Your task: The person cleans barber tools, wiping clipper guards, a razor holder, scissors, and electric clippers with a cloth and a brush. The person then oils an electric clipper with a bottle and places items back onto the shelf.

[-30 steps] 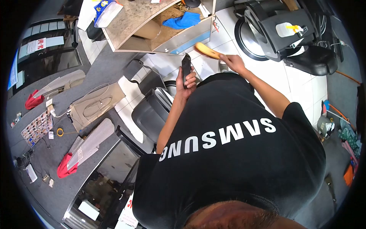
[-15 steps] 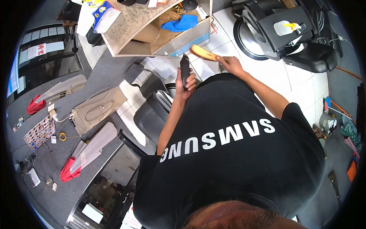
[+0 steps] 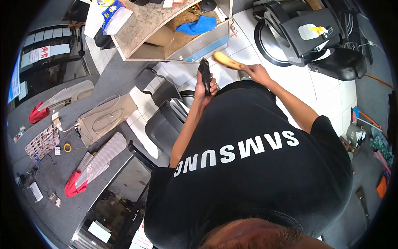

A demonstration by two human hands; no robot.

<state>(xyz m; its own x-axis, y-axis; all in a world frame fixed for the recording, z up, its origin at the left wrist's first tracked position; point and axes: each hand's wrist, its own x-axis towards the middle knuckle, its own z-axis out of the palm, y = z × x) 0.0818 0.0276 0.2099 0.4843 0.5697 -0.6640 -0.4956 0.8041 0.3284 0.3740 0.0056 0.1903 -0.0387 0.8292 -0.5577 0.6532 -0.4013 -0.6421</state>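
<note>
My left hand (image 3: pixel 206 89) is wrapped round a black hair clipper (image 3: pixel 204 76), held upright with its blade end pointing away from me. In my right hand (image 3: pixel 256 75) is the handle end of a yellow wooden brush (image 3: pixel 227 62). Dark bristles show along the brush's near side. The brush head lies just beyond and to the right of the clipper's blade, with a small gap between them. Both hands are in front of my black shirt (image 3: pixel 248 174), above the tiled floor.
Ahead stands a cabinet (image 3: pixel 149 20) with an open compartment holding a blue cloth (image 3: pixel 197 25). A black salon chair (image 3: pixel 298 33) is at the far right, with a white bottle (image 3: pixel 307 32) on it. Another dark chair (image 3: pixel 163 126) is close on my left.
The brush and my right hand have moved slightly right and nearer to me, and the bristles have turned into view. The clipper has shifted a little to the right.
</note>
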